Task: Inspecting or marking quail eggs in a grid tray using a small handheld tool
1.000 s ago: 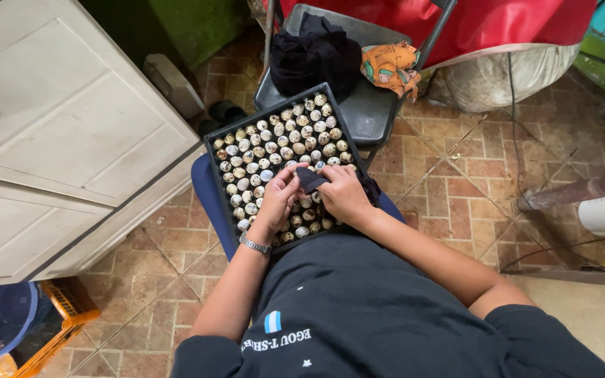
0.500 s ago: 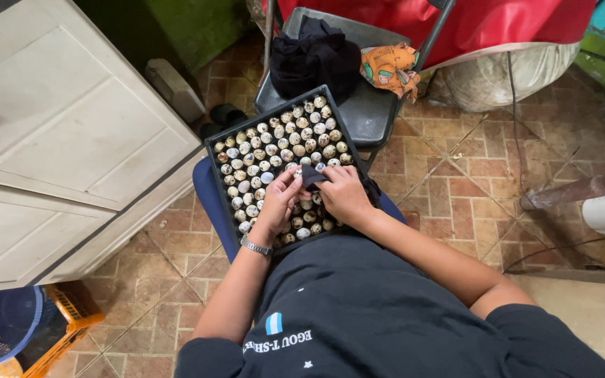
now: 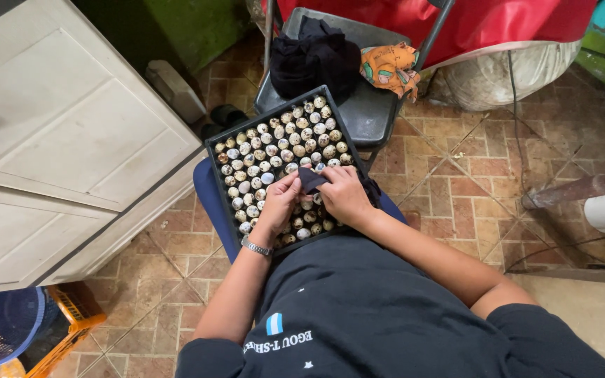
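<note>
Speckled small eggs [image 3: 269, 149] fill a black square plastic tray [image 3: 216, 143], which rests on the person's lap over a blue seat [image 3: 208, 199]. Both hands meet over the near part of the tray. The right hand [image 3: 344, 196] is closed on a small dark blue cloth [image 3: 311, 180], pinching it between the fingers. The left hand [image 3: 279, 203], with a silver metal watch [image 3: 255, 246] on the wrist, has its fingers bent and touches the same cloth; whether it holds an egg, I cannot tell. Just behind the tray stands a grey metal folding chair [image 3: 372, 112] with black folded clothing [image 3: 314, 63] on it.
</note>
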